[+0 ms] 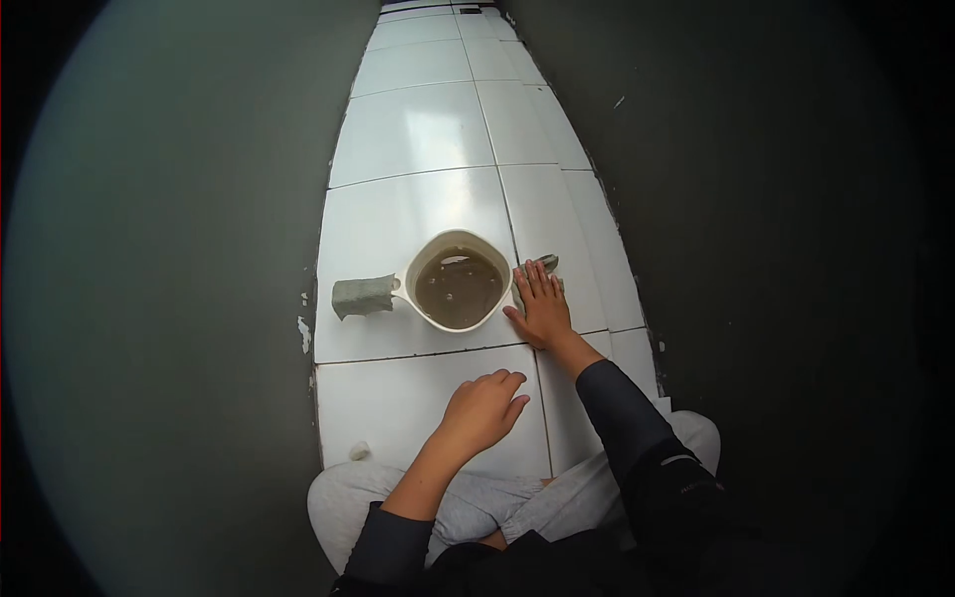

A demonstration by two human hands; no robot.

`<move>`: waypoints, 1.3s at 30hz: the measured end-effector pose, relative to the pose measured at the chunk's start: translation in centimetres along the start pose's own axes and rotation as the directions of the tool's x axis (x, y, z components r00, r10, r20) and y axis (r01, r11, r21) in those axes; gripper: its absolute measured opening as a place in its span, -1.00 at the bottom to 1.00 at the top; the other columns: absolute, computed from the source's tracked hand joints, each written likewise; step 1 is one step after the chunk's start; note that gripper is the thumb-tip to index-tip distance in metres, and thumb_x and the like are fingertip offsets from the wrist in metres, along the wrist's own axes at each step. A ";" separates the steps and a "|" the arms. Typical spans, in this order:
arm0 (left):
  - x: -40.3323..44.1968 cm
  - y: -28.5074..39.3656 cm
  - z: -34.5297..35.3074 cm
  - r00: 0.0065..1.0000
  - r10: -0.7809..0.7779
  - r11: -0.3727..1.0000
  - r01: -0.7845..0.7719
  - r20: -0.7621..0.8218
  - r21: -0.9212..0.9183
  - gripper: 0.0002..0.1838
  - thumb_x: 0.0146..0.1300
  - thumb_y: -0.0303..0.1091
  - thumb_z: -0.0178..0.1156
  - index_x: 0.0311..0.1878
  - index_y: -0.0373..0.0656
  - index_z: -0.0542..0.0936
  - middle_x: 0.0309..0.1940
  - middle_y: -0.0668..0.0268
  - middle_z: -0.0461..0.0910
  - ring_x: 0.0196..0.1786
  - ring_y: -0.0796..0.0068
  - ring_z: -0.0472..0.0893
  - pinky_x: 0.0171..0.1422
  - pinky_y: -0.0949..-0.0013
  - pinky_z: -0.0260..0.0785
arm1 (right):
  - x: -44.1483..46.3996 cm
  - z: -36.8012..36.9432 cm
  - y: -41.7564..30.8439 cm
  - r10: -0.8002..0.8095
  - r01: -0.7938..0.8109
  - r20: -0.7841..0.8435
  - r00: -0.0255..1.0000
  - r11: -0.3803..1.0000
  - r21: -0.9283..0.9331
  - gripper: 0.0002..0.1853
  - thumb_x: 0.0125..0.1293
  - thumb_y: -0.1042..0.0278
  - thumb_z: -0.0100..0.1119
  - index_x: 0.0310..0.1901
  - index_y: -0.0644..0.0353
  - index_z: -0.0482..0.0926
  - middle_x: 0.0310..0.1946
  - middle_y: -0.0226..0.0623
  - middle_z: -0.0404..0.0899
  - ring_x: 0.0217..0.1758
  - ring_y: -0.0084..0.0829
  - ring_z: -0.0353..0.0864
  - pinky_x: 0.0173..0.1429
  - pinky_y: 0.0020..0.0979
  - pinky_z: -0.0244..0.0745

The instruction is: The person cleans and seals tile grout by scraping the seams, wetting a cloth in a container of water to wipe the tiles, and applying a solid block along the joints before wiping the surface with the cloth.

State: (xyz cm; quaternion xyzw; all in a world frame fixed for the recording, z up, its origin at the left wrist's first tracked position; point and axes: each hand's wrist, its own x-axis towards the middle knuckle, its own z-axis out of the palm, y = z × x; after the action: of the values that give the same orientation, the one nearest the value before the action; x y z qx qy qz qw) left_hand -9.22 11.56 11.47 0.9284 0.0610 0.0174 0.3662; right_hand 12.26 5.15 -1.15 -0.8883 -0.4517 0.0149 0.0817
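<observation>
A white dipper (415, 313) with murky brownish water (460, 286) stands upright on the tiled surface. A grey-green cloth (362, 297) lies over its handle at the left. My right hand (544, 306) lies flat with fingers stretched out, on a second grey-green cloth (550, 263) beside the dipper's right wall. Most of that cloth is hidden under the hand. My left hand (480, 413) is held in front of the dipper, apart from it, with its fingers loosely bent, the thumb spread away and nothing in it.
White tiles (418, 129) form a long strip running away from me between two grey walls (199, 249). My crossed legs (468, 502) are at the near end. A small pale lump (359, 451) lies by my left knee. A small dark object (471, 11) is at the far end.
</observation>
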 end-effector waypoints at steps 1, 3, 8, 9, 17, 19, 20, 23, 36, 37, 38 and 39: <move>-0.2 0.0 0.0 1.000 0.007 1.000 -0.007 -0.016 -0.009 -0.75 0.28 -0.28 0.14 -0.06 -0.22 0.56 -0.22 0.15 0.60 -0.25 0.19 0.63 -0.13 0.18 0.45 | -1.2 0.0 -0.3 0.011 -0.011 0.012 1.000 1.000 -0.003 -0.16 0.34 -0.34 -0.27 0.48 0.05 -0.04 0.52 -0.16 -0.14 0.59 -0.19 -0.28 0.56 -0.05 -0.30; -0.4 -0.1 -0.1 0.999 0.013 1.000 -0.013 -0.033 -0.010 -0.75 0.28 -0.28 0.14 -0.06 -0.22 0.56 -0.21 0.15 0.60 -0.25 0.21 0.64 -0.13 0.19 0.45 | -3.4 0.2 -1.0 0.025 -0.025 0.010 1.000 1.000 -0.010 -0.16 0.34 -0.34 -0.26 0.48 0.05 -0.05 0.52 -0.16 -0.14 0.59 -0.19 -0.28 0.56 -0.05 -0.30; -1.1 -0.1 0.0 0.998 0.019 1.000 -0.018 -0.057 0.025 -0.74 0.27 -0.28 0.15 -0.05 -0.22 0.56 -0.20 0.15 0.59 -0.24 0.23 0.64 -0.13 0.22 0.46 | -7.9 -0.7 -2.9 0.115 -0.113 0.116 0.987 0.993 -0.019 -0.14 0.33 -0.33 -0.23 0.49 0.06 -0.09 0.53 -0.19 -0.20 0.60 -0.21 -0.31 0.56 -0.08 -0.32; -1.2 0.0 0.0 0.998 0.013 1.000 -0.012 -0.055 0.008 -0.73 0.27 -0.29 0.15 -0.03 -0.21 0.55 -0.20 0.16 0.59 -0.23 0.22 0.63 -0.13 0.22 0.46 | -8.4 -0.8 -3.2 0.135 -0.130 0.132 0.982 0.991 -0.040 -0.14 0.34 -0.32 -0.23 0.50 0.06 -0.12 0.54 -0.20 -0.23 0.60 -0.22 -0.32 0.57 -0.09 -0.34; -1.8 -0.2 0.9 0.999 0.034 0.999 -0.034 -0.033 -0.008 -0.72 0.26 -0.30 0.15 0.00 -0.17 0.55 -0.20 0.18 0.60 -0.23 0.21 0.62 -0.14 0.23 0.45 | -10.2 -1.1 -4.5 0.199 -0.181 0.169 0.965 0.977 -0.115 -0.11 0.32 -0.38 -0.29 0.50 0.04 -0.15 0.55 -0.25 -0.28 0.60 -0.26 -0.35 0.56 -0.04 -0.37; -2.1 -0.2 0.8 0.999 0.039 0.999 -0.039 -0.026 0.002 -0.73 0.26 -0.29 0.15 -0.01 -0.17 0.56 -0.21 0.18 0.60 -0.23 0.21 0.61 -0.14 0.23 0.45 | -10.5 -1.8 -4.6 0.228 -0.185 0.218 0.949 0.962 -0.199 -0.09 0.29 -0.44 -0.30 0.51 -0.02 -0.16 0.55 -0.32 -0.30 0.60 -0.31 -0.35 0.53 0.11 -0.41; -2.2 -0.3 0.8 0.999 0.031 0.999 -0.031 -0.021 0.009 -0.73 0.26 -0.29 0.15 -0.03 -0.18 0.56 -0.22 0.17 0.60 -0.23 0.21 0.62 -0.14 0.22 0.45 | -10.7 -2.0 -4.7 0.234 -0.191 0.224 0.946 0.961 -0.198 -0.09 0.29 -0.44 -0.30 0.51 -0.02 -0.16 0.55 -0.32 -0.30 0.60 -0.31 -0.35 0.53 0.11 -0.41; -2.0 -0.2 0.6 1.000 0.024 0.999 -0.023 -0.013 0.035 -0.74 0.27 -0.27 0.15 -0.05 -0.20 0.56 -0.24 0.16 0.61 -0.22 0.20 0.62 -0.13 0.22 0.45 | -10.7 -2.2 -4.5 0.334 -0.278 0.225 0.915 0.928 -0.248 -0.07 0.26 -0.49 -0.32 0.51 -0.06 -0.15 0.56 -0.40 -0.32 0.60 -0.35 -0.35 0.49 0.24 -0.45; -2.4 -0.7 0.0 0.999 0.023 0.998 -0.021 -0.045 0.053 -0.74 0.28 -0.26 0.15 -0.06 -0.21 0.55 -0.21 0.17 0.60 -0.22 0.23 0.64 -0.13 0.22 0.45 | -9.7 -4.9 -0.6 0.624 -0.460 0.319 0.713 0.761 -0.458 -0.06 0.29 -0.49 -0.39 0.51 0.03 -0.15 0.54 -0.36 -0.19 0.48 0.11 0.04 0.48 0.18 -0.27; -2.4 -0.7 -0.1 0.999 0.022 0.998 -0.020 -0.048 0.054 -0.74 0.28 -0.26 0.15 -0.06 -0.21 0.55 -0.21 0.17 0.60 -0.22 0.23 0.64 -0.13 0.22 0.45 | -9.6 -5.1 -0.1 0.632 -0.450 0.320 0.705 0.749 -0.486 -0.08 0.31 -0.48 -0.42 0.51 0.04 -0.15 0.54 -0.36 -0.18 0.46 0.10 0.10 0.45 0.20 -0.17; -2.4 -0.7 -0.3 0.999 0.013 0.998 -0.010 -0.042 0.065 -0.74 0.28 -0.25 0.15 -0.07 -0.21 0.55 -0.21 0.17 0.60 -0.21 0.23 0.64 -0.14 0.22 0.45 | -9.5 -5.1 0.2 0.631 -0.448 0.320 0.707 0.749 -0.487 -0.08 0.31 -0.48 -0.42 0.51 0.04 -0.15 0.54 -0.36 -0.18 0.46 0.10 0.10 0.45 0.20 -0.17; -2.4 -0.7 -0.4 0.999 0.004 0.997 -0.001 -0.037 0.075 -0.74 0.28 -0.25 0.14 -0.07 -0.21 0.55 -0.21 0.17 0.60 -0.21 0.23 0.64 -0.14 0.22 0.45 | -9.5 -5.3 0.4 0.647 -0.460 0.325 0.690 0.738 -0.494 -0.09 0.32 -0.46 -0.43 0.51 0.05 -0.15 0.54 -0.36 -0.18 0.46 0.05 0.13 0.42 0.20 -0.10</move>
State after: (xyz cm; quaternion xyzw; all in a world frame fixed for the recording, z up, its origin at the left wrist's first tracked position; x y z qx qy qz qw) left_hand -11.67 12.01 11.31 0.9410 0.0673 0.0326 0.3300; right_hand 7.48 -3.44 3.54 -0.9497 -0.1557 0.1709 -0.2112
